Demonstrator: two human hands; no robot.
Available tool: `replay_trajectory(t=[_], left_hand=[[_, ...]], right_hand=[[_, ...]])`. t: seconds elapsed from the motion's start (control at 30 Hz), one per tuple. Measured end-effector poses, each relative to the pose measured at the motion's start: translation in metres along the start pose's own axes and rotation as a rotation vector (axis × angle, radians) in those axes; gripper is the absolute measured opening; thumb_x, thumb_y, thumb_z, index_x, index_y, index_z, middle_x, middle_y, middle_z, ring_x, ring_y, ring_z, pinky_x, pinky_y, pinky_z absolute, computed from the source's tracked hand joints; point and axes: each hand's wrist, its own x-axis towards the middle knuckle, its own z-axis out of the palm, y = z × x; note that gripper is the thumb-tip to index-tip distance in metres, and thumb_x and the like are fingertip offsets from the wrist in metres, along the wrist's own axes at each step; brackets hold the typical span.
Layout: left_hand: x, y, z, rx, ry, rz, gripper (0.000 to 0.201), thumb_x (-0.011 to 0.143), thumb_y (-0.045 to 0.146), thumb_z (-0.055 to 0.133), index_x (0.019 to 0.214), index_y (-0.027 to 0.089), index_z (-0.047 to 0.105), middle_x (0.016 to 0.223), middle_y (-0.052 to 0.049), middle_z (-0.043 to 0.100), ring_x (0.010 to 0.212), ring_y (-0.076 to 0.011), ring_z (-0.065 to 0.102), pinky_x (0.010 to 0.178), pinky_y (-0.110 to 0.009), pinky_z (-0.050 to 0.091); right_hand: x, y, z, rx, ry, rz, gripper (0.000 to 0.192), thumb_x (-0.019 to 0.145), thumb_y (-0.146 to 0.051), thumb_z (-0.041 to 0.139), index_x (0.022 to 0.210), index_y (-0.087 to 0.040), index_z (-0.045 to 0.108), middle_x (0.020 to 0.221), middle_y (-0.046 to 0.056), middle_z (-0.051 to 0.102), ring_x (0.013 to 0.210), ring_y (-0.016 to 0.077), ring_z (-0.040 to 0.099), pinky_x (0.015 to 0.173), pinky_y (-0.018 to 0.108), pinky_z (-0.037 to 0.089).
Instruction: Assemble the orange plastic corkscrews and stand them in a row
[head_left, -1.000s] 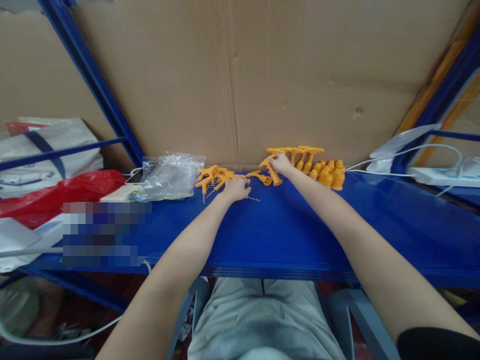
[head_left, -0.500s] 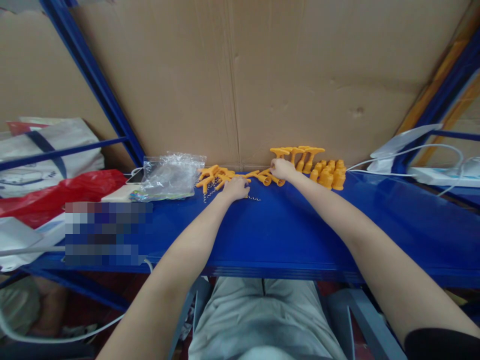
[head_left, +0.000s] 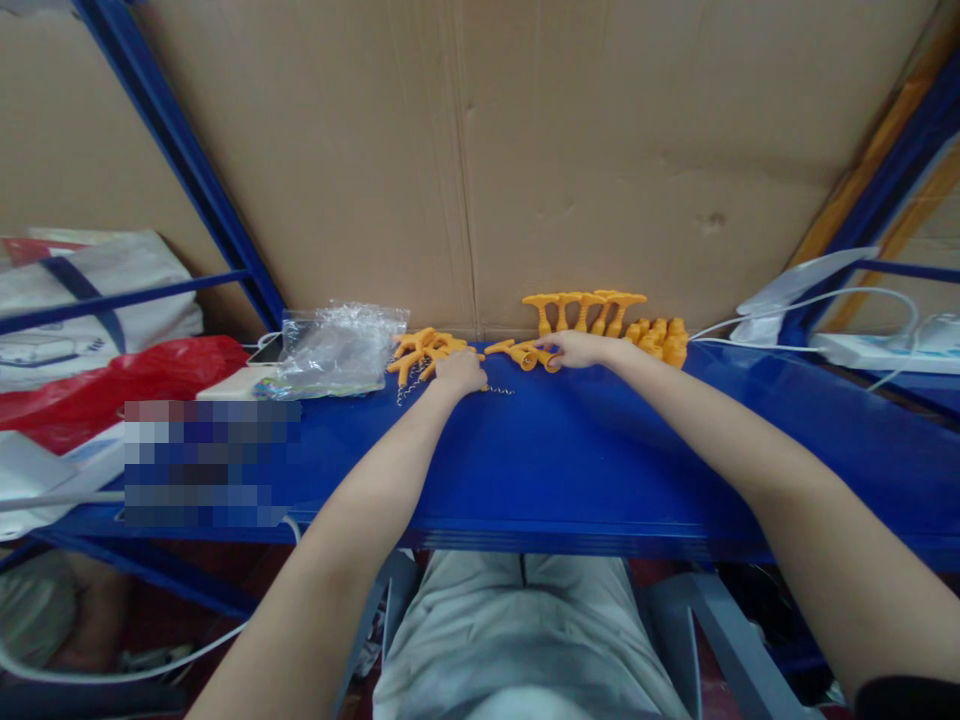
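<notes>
My left hand (head_left: 459, 371) lies on a pile of loose orange plastic parts (head_left: 420, 350) and small metal springs (head_left: 405, 388) on the blue shelf (head_left: 585, 450). My right hand (head_left: 579, 348) is closed on an orange T-shaped part (head_left: 541, 357) lying flat next to another orange part (head_left: 510, 351). Behind it, several orange T-shaped pieces (head_left: 581, 308) stand upright against the cardboard wall (head_left: 600, 150). A cluster of orange caps (head_left: 660, 338) sits just right of them.
A clear plastic bag (head_left: 337, 350) lies left of the orange pile, with a red bag (head_left: 112, 385) and a white bag (head_left: 90, 290) further left. White cables and a power strip (head_left: 870, 350) lie at the right. Blue rack posts (head_left: 187, 160) flank the cardboard.
My right hand has brought the orange T-shaped part down from near the standing row and laid it on the shelf. My left hand has shifted slightly left on the pile.
</notes>
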Motion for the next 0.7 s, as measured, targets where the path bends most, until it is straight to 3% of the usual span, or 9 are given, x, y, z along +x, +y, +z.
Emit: replay_trajectory(t=[0.1,0.23,0.37,0.57,0.7], left_hand=[[-0.002,0.001,-0.001,0.023,-0.007,0.004,0.041,0.086,0.024,0.054,0.122,0.022,0.074,0.124,-0.014,0.074,0.123,-0.0324,0.066,0.102,-0.043,0.054],[-0.006,0.003,-0.005,0.005,0.001,0.015,0.042,0.086,0.023,0.054,0.122,0.02,0.075,0.126,-0.016,0.073,0.124,-0.0344,0.065,0.103,-0.046,0.053],[-0.011,0.006,-0.009,-0.006,-0.014,0.01,0.043,0.087,0.02,0.053,0.124,0.017,0.074,0.13,-0.019,0.071,0.126,-0.0361,0.064,0.106,-0.049,0.052],[-0.013,0.007,-0.009,-0.004,-0.009,0.021,0.039,0.091,0.022,0.051,0.122,0.021,0.075,0.132,-0.015,0.071,0.13,-0.0336,0.062,0.108,-0.047,0.051],[-0.014,0.007,-0.009,0.023,-0.003,0.026,0.039,0.092,0.022,0.049,0.122,0.021,0.074,0.13,-0.014,0.072,0.127,-0.0329,0.064,0.106,-0.047,0.052]], right_hand=[[0.002,-0.004,0.008,-0.044,0.061,0.006,0.042,0.084,-0.017,0.071,0.126,-0.02,0.075,0.124,0.008,0.076,0.115,0.0265,0.07,0.101,0.031,0.05],[0.002,-0.012,0.017,-0.104,0.124,0.081,0.032,0.092,-0.019,0.064,0.121,-0.018,0.077,0.117,0.01,0.078,0.114,0.026,0.07,0.097,0.029,0.05],[-0.004,-0.024,0.023,-0.155,0.17,0.178,0.034,0.101,-0.018,0.05,0.122,-0.013,0.076,0.124,0.016,0.075,0.119,0.0271,0.068,0.097,0.03,0.05],[-0.007,-0.038,0.024,-0.189,0.163,0.281,0.037,0.105,-0.026,0.046,0.121,-0.012,0.075,0.124,0.019,0.074,0.121,0.0297,0.067,0.098,0.033,0.051],[-0.006,-0.037,0.02,-0.189,0.164,0.222,0.043,0.104,-0.031,0.049,0.14,-0.014,0.065,0.14,0.018,0.065,0.128,0.0299,0.063,0.099,0.035,0.05]])
